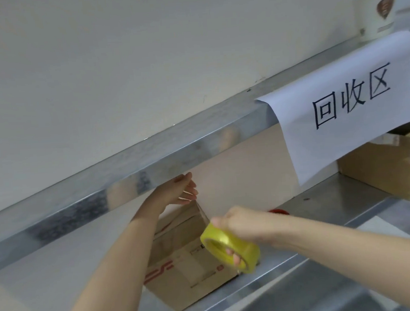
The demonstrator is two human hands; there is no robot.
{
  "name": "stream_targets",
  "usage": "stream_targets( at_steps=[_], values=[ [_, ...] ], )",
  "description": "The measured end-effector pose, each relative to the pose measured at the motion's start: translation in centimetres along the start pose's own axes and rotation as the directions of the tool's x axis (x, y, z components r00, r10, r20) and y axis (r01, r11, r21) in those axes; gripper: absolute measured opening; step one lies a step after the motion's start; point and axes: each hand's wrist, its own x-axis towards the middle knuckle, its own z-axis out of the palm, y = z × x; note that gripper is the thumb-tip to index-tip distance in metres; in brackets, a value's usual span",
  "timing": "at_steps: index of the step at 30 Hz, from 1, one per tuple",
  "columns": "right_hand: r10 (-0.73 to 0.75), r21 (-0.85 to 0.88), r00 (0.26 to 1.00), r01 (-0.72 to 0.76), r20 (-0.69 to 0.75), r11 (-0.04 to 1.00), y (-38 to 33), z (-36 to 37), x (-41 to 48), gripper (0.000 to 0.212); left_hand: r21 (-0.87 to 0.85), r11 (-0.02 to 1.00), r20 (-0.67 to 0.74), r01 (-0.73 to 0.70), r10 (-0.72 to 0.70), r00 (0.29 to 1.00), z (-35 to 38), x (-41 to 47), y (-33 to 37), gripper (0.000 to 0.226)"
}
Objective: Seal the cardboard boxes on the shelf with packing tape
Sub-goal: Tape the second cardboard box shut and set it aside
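Tape is being drawn out: left hand (177, 191) pinches the strip's (203, 212) free end above the cardboard box (190, 277) on the steel shelf (324, 210); right hand (242, 223) curls its fingers through the yellow tape roll (230, 248). The next move is likely to lower the strip onto the flap seam and press it down

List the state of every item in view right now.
left hand: pinches the strip's end.
right hand: grips the tape roll.
tape roll: partly unwound, strip stretched between the hands.
near box: on the shelf, beneath the strip.
far box: on the shelf, partly behind the sign.
sign: hangs from the upper shelf.
cup: upright.
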Motion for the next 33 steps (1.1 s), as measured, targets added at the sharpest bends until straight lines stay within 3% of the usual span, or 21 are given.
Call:
stream_targets(
  at_steps=[3,8,12,17,21,27,33],
  values=[
    [-0.081,0.016,0.979,0.086,-0.187,0.996,-2.1,-1.7,1.0,0.056,-0.145,0.989,0.073,0.023,-0.013,0.997,0.2,-0.1,-0.1,0.045],
    [-0.13,0.125,0.889,0.204,-0.439,0.971,-3.7,-4.5,1.0,0.035,-0.376,0.909,0.277,0.179,-0.074,0.958,1.8,-0.3,-0.5,0.062],
    [-0.137,0.112,0.827,0.234,-0.546,0.966,-3.6,-5.5,0.5,0.037,-0.415,0.865,0.461,0.282,-0.067,0.885,3.1,-1.2,-0.4,0.07],
    [-0.123,0.134,0.776,0.259,-0.619,0.957,-3.2,-6.3,0.6,0.037,-0.472,0.814,0.558,0.339,-0.023,0.83,4.2,-1.7,-0.2,0.078],
    [-0.144,0.156,0.746,0.317,-0.651,0.935,-3.6,-6.3,0.5,0.033,-0.562,0.739,0.552,0.372,-0.001,0.834,5.6,-1.8,0.6,0.066],
    [-0.157,0.157,0.737,0.338,-0.658,0.928,-3.6,-6.3,0.6,0.03,-0.583,0.722,0.484,0.373,-0.06,0.873,6.5,-1.7,1.7,0.025],
    [-0.199,0.109,0.739,0.346,-0.644,0.932,-3.3,-6.2,1.1,0.032,-0.614,0.683,0.467,0.395,-0.09,0.88,5.9,-1.0,1.4,0.019]
  ],
)
